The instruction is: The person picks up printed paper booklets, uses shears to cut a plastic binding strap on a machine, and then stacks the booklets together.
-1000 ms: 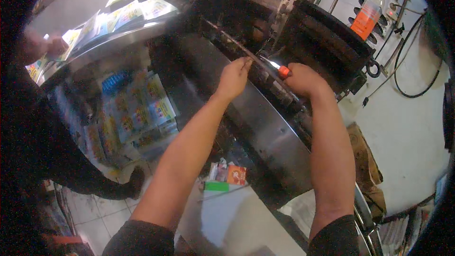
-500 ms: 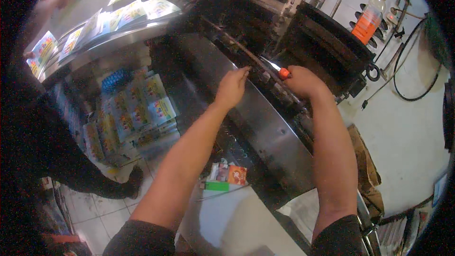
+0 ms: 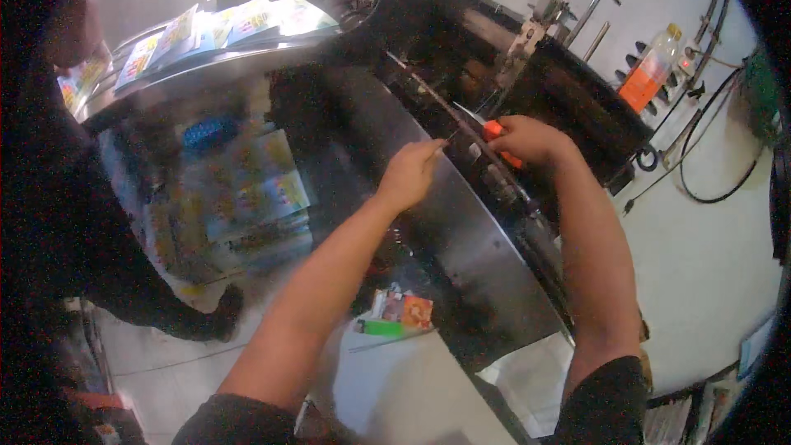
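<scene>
My right hand (image 3: 537, 142) is closed around an orange-handled knife (image 3: 493, 129), its pale, narrow blade angled up and left over a long metal bar (image 3: 445, 105) of the dark machine (image 3: 568, 74). To its left, my left hand (image 3: 409, 175) is closed in a pinch at the top edge of a steel panel (image 3: 461, 214). Something thin and dark seems to stick out from those fingertips toward the bar, too small to name.
Printed sheets (image 3: 247, 21) lie on a shiny metal ledge at the far left, beside another person (image 3: 74, 222). More printed stacks (image 3: 264, 198) sit below. A green box (image 3: 381, 327) rests on a white surface. A bottle with an orange label (image 3: 649, 74) stands at right.
The view has shifted, so most of the scene sits farther right or lower. Both hands stay at the bar, and more of the knife's orange handle shows below my right fingers.
</scene>
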The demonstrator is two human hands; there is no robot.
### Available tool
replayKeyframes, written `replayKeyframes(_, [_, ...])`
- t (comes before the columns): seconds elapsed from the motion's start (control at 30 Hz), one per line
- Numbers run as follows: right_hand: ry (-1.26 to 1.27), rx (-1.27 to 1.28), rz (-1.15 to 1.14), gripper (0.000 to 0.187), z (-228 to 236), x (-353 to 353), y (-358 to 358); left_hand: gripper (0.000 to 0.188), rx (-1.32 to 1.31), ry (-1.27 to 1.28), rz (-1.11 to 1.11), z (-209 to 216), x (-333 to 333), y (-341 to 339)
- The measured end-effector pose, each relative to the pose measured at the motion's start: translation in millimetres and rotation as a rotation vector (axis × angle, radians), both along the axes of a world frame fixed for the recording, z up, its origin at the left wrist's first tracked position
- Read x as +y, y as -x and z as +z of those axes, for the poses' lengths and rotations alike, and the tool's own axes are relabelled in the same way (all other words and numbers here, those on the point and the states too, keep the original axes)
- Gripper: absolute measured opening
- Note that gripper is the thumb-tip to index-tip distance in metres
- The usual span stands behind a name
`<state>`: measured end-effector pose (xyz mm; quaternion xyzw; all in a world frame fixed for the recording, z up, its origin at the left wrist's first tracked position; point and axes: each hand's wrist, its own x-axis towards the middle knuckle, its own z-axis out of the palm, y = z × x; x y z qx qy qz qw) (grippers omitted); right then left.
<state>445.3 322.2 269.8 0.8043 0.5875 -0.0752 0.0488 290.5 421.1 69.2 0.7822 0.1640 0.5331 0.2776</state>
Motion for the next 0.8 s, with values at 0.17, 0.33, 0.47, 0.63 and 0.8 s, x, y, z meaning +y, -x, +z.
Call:
replayKeyframes(0.17, [-0.114, 0.03, 0.003, 0.054, -5, 17, -6, 0.027, 0.005, 0.042, -0.014, 4, 3, 3])
replayKeyframes(0.33, [-0.354, 0.015, -0.086, 0.062, -24, 15, -10, 0.028, -0.005, 0.007, -0.07, 10, 4, 9])
replayKeyframes(0.47, [-0.081, 0.112, -0.158, 0.06, -20, 18, -4, 0.028, -0.004, 0.024, -0.052, 11, 1, 6])
replayKeyframes(0.63, [-0.141, -0.011, -0.212, 0.062, -25, 20, 1, 0.029, -0.006, -0.009, -0.025, 9, 4, 3])
replayKeyframes(0.8, [-0.206, -0.228, -0.119, 0.053, -45, 31, -17, 0.028, 0.04, 0.074, 0.008, 14, 2, 13])
